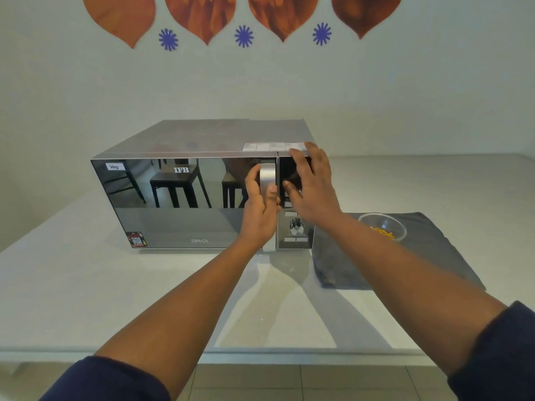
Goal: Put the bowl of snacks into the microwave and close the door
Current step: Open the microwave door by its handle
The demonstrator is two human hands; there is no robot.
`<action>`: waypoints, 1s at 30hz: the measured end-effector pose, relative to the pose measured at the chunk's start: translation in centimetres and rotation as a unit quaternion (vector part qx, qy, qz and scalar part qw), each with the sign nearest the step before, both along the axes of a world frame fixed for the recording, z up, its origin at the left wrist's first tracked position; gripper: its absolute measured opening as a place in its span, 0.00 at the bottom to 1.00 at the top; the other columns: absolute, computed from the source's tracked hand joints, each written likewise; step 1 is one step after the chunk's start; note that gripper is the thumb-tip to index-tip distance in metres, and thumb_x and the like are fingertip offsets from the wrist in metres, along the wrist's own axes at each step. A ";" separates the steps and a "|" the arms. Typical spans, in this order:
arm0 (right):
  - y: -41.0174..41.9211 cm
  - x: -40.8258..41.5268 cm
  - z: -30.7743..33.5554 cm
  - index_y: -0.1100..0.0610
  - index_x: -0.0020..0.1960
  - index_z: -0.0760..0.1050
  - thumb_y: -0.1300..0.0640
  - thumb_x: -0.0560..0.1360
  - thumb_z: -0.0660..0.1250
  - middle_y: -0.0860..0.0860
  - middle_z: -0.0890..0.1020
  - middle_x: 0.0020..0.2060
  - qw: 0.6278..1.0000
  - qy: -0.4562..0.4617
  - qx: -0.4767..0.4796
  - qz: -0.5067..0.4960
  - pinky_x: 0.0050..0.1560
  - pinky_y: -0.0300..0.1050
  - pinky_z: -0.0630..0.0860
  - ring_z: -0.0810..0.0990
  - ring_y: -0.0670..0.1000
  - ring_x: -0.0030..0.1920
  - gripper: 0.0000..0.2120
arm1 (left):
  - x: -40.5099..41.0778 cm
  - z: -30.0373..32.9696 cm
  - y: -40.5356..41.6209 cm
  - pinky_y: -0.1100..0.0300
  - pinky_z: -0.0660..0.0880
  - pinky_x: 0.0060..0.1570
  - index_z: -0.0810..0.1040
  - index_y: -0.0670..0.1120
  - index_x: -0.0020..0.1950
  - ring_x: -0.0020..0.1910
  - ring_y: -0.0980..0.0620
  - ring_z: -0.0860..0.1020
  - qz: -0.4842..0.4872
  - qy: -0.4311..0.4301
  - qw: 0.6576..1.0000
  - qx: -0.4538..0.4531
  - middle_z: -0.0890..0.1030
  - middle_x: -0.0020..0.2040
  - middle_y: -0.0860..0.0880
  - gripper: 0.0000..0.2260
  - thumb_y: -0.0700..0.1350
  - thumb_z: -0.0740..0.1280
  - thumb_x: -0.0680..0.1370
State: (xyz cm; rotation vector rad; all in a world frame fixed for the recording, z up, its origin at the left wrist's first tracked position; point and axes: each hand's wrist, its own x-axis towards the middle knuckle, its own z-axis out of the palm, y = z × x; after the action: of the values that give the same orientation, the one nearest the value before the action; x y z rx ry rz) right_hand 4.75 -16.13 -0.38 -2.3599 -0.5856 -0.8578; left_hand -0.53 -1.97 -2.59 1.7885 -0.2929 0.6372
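A silver microwave (179, 198) with a mirrored door stands on the white counter, its door shut. My left hand (260, 206) is wrapped around the vertical silver door handle (267, 175). My right hand (311, 186) lies flat with spread fingers against the control panel (295, 227) at the microwave's right end. To the right of the microwave, a clear glass bowl (383, 225) holding yellow snacks sits on a dark grey cloth (428, 250); my right forearm partly covers the bowl's near side.
The white counter (86, 285) runs left and right, with its front edge near me and tiled floor below. A wall with orange leaf shapes and blue stars (244, 36) rises behind the microwave.
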 end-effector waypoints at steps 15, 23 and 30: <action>0.1 -0.1 -0.2 0.46 0.78 0.57 0.52 0.77 0.71 0.51 0.53 0.79 1.000 -0.007 -0.002 -0.015 0.64 0.62 0.78 0.52 0.65 0.79 0.35 | -0.6 -0.6 -1.6 0.52 0.76 0.42 0.67 0.48 0.57 0.40 0.51 0.72 0.048 0.089 0.994 -0.038 0.73 0.43 0.47 0.11 0.54 0.51 0.87; 0.2 0.1 -0.3 0.46 0.78 0.57 0.51 0.76 0.70 0.52 0.54 0.79 1.000 -0.012 0.000 -0.014 0.62 0.64 0.79 0.52 0.66 0.79 0.35 | -3.2 -1.3 -1.6 0.55 0.77 0.42 0.67 0.46 0.54 0.39 0.52 0.73 0.055 0.060 0.995 -0.050 0.73 0.41 0.48 0.11 0.51 0.52 0.87; 0.2 -0.3 -0.1 0.45 0.77 0.58 0.47 0.76 0.68 0.50 0.56 0.78 1.000 -0.012 0.014 -0.013 0.60 0.63 0.80 0.54 0.65 0.79 0.33 | -5.3 -1.3 -1.2 0.52 0.82 0.46 0.68 0.46 0.61 0.41 0.54 0.77 0.079 0.072 0.993 -0.056 0.76 0.44 0.46 0.19 0.60 0.60 0.82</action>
State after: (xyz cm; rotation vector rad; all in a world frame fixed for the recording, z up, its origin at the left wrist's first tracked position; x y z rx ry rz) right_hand 4.50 -15.89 -0.52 -2.3399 -0.5503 -0.9000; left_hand -5.85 -3.13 -3.93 1.7496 -0.0175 0.6201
